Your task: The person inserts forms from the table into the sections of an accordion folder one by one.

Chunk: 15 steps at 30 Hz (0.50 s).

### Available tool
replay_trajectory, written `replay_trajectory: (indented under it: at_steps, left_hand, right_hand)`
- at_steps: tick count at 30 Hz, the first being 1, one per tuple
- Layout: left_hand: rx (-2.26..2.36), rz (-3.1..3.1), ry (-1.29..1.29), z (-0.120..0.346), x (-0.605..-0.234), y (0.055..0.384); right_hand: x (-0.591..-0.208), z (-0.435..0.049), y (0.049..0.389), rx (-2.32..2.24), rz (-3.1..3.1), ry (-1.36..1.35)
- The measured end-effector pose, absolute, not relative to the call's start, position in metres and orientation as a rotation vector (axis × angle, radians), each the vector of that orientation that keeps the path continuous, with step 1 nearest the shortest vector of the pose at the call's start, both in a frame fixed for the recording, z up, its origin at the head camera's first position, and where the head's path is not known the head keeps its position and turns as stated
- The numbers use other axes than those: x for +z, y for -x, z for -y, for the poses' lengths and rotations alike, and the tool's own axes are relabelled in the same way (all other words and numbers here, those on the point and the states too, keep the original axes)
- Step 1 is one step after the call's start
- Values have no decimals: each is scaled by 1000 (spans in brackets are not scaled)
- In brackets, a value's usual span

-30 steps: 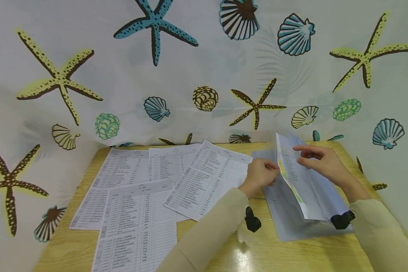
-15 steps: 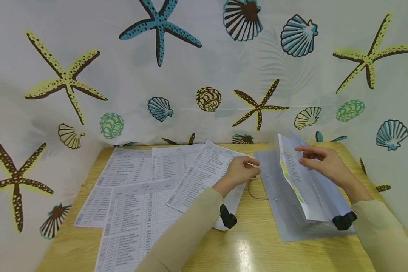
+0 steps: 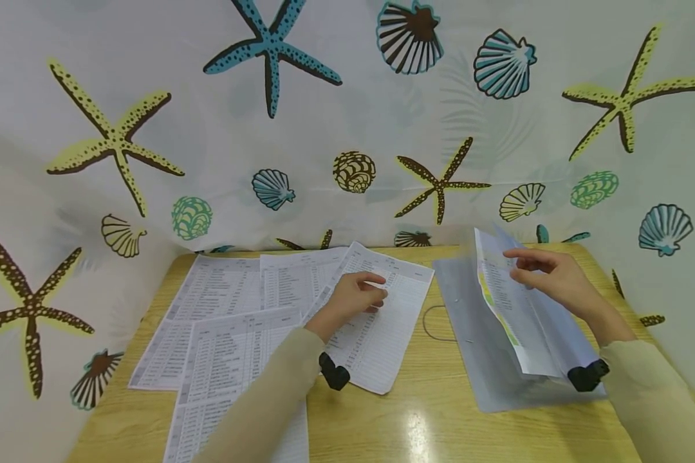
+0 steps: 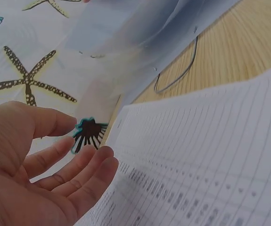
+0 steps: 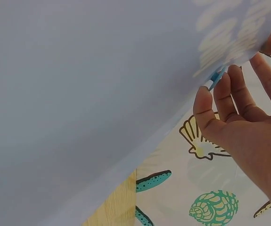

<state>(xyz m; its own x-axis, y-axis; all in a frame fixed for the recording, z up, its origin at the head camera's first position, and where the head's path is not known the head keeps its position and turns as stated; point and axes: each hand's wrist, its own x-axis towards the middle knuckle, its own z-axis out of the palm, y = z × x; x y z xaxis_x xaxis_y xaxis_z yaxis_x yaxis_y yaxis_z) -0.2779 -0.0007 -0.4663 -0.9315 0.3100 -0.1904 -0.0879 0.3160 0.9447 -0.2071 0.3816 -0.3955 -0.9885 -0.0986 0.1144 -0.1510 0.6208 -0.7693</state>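
Note:
My left hand hovers over a printed sheet, fingers loosely bent; in the left wrist view its thumb and fingertips are apart, nothing between them. At the right of the table lies a grey-blue plastic folder, its translucent cover raised together with a printed sheet marked in yellow and green. My right hand holds the raised part near its upper edge with curled fingers; a small blue piece shows at the fingertips. A thin wire loop sticks out from the folder's left edge.
Several printed list sheets overlap on the left of the wooden table, among them a near one and a far-left one. Behind the table hangs a white cloth printed with starfish and shells.
My left hand has drawn back leftward from the folder to over the printed sheet, uncovering the wire loop. The right hand and raised leaves have stayed nearly still.

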Motion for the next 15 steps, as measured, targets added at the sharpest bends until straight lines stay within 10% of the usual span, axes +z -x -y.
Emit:
replay_trajectory:
  at_steps: [15]
  left_hand:
    - [1563, -2384, 25, 88, -465, 301]
  right_hand:
    - [-395, -380, 207, 1312, 2775, -219]
